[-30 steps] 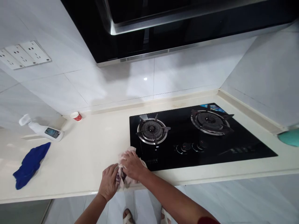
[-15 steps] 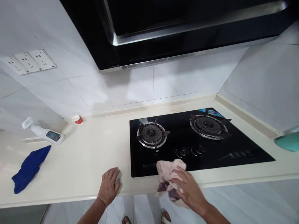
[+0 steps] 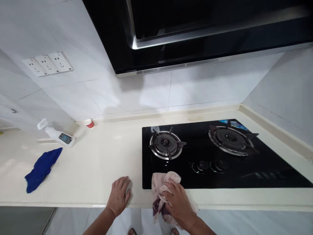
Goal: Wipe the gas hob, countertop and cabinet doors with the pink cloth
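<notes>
My right hand [image 3: 177,200] grips a crumpled pale pink cloth [image 3: 160,183] with dark purple patches. The cloth lies over the front left edge of the black glass gas stove [image 3: 193,143], and part of it hangs past the counter's front edge. Left of the stove, my left hand [image 3: 119,194] rests palm down on the cream countertop [image 3: 97,169], its fingers stretched out and holding nothing. The left burner [image 3: 166,143] stands behind the cloth, and the control knobs [image 3: 207,165] sit to its right.
A blue cloth [image 3: 42,168] and a white spray bottle [image 3: 58,135] lie on the counter at left. A small red and white paper cup [image 3: 89,123] stands by the wall. The black range hood [image 3: 195,62] overhangs the stove; the second burner [image 3: 230,138] is at right.
My right hand has slid the pink cloth leftward along the stove's front edge. My left hand stays on the counter. The whole view has shifted slightly left.
</notes>
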Demonstrator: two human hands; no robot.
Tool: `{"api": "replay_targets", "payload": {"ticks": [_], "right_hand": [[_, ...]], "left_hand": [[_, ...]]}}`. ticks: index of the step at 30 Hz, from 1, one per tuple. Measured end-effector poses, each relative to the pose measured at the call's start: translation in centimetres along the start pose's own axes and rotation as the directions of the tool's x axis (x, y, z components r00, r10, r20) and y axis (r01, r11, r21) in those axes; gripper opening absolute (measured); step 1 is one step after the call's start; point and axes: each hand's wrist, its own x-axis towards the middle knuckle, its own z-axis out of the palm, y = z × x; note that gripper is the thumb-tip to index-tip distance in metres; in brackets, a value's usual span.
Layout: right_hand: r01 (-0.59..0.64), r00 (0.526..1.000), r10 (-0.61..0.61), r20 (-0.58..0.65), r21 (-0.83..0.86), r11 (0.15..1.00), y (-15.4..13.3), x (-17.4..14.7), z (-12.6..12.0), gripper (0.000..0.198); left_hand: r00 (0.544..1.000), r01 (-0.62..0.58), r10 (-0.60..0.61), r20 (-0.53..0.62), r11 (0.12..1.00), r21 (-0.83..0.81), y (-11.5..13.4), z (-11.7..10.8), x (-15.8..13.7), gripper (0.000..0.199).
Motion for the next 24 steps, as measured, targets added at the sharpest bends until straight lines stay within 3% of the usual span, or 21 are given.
{"api": "replay_targets", "payload": {"ticks": [4,7,14,18,21,24], "right_hand": [[0.073,0.994,-0.078,0.074,0.067,0.995,-5.6,4.4,1.6,0.030],[0.102,0.990,-0.110,0.090,0.093,0.990,-8.2,7.3,2.2,0.030],[0.093,0.986,-0.113,0.119,0.163,0.982,-9.9,17.8,2.9,0.029],[0.090,0.984,-0.116,0.134,0.181,0.979,-10.5,23.2,3.8,0.032],[0.092,0.982,-0.121,0.144,0.194,0.977,-10.7,23.9,3.6,0.041],[0.085,0.988,-0.107,0.110,0.189,0.978,-9.5,20.6,3.1,0.051]], "left_hand": [[0.999,0.027,-0.027,0.018,0.999,-0.027,0.1,-0.1,-0.2,0.037],[0.999,0.045,-0.043,0.022,0.995,-0.089,-0.2,0.4,-0.7,0.042],[0.993,0.054,-0.070,-0.095,0.986,-0.155,-0.8,1.5,-1.5,0.062],[0.991,0.000,-0.020,-0.131,0.988,-0.153,-0.5,1.4,-1.5,0.064],[0.983,0.042,-0.075,-0.167,0.981,-0.192,-0.5,1.7,-2.0,0.063],[0.937,0.173,-0.229,-0.262,0.960,-0.220,-1.0,2.3,-2.0,0.064]]}}
